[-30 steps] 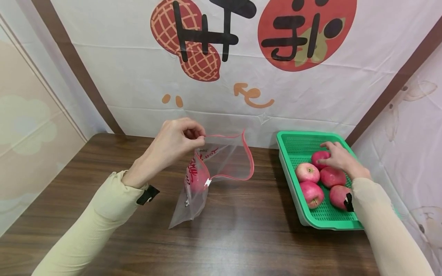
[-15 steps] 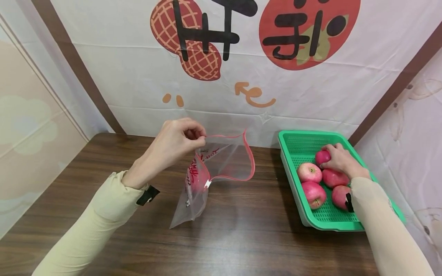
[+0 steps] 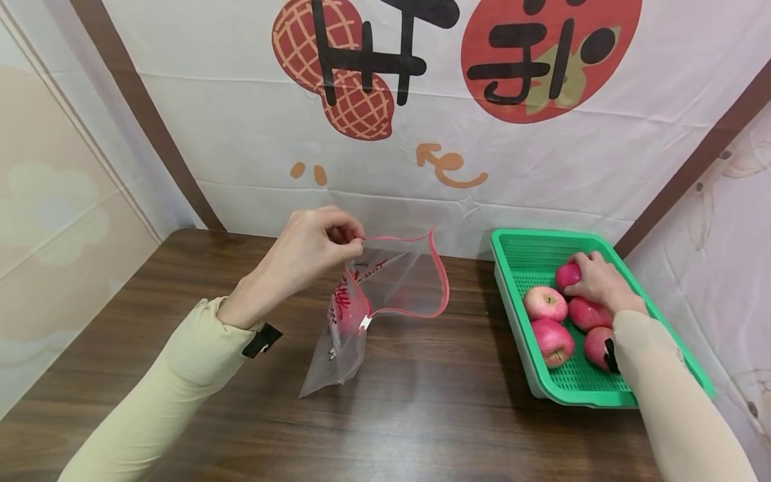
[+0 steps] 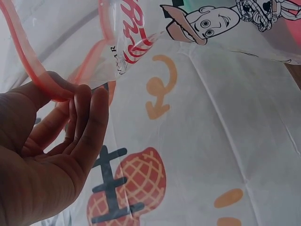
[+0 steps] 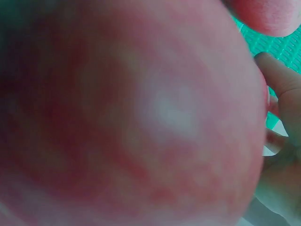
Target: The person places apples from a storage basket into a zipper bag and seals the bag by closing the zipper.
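Observation:
My left hand [image 3: 313, 244] pinches the red zip edge of a clear plastic bag [image 3: 403, 281], whose mouth gapes to the right. The left wrist view shows thumb and fingertips on that red strip [image 4: 51, 89]. A white slider [image 3: 365, 323] sits on the zip, and a pinkish shape shows through the printed side. Over at the right, my right hand [image 3: 602, 284] grips a red apple [image 3: 568, 276] at the back of the green basket [image 3: 590, 399]. A blurred apple [image 5: 155, 113] fills most of the right wrist view and hides part of that hand.
Several other apples lie in the basket, among them a paler one [image 3: 545, 304] and a red one [image 3: 552, 343]. The brown wooden table [image 3: 421, 415] runs back to a printed cloth wall [image 3: 373, 167]. Another cloth [image 3: 723, 268] hangs just right of the basket.
My right hand's fingers have come round the back apple, which has shifted slightly. My left hand keeps its pinch on the bag. The whole head view has shifted a little.

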Demonstrator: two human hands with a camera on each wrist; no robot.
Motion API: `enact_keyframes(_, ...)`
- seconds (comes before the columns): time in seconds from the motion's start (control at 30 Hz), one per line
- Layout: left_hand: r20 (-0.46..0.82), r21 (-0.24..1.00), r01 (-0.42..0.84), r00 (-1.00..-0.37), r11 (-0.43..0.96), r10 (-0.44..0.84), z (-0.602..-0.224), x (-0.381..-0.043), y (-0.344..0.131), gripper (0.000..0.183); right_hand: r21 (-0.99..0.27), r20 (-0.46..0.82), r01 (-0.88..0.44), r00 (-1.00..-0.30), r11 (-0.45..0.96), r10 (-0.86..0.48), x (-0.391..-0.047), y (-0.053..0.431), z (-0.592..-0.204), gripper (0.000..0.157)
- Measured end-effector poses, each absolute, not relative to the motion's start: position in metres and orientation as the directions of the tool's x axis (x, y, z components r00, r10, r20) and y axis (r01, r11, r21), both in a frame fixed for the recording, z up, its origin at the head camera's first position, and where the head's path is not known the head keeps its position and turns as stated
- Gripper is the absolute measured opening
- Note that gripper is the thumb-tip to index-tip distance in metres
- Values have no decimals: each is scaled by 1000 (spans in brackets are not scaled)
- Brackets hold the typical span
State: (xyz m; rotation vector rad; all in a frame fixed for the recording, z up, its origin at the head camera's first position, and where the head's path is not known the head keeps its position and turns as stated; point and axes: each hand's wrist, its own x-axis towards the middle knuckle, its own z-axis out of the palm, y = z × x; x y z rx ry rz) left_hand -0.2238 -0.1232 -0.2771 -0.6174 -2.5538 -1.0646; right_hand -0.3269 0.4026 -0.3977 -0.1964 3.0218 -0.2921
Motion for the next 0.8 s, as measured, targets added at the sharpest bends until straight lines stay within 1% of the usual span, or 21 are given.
enact_keyframes(0.37, 433, 603, 504, -858, 618, 276, -277, -224, -122, 10, -199, -45, -135, -988, 971, -146, -326, 405, -399, 68)
enact_keyframes(0.6, 430, 609, 511, -855, 606, 289, -279, -224, -122, 9, -188, -40, -136, -988, 973, -146, -323, 407, -402, 71)
enact_keyframes(0.8, 429, 612, 509, -856, 605, 287, -278, -222, -123, 10, -190, 12, -164, -986, 968, -165, -326, 404, -396, 68)
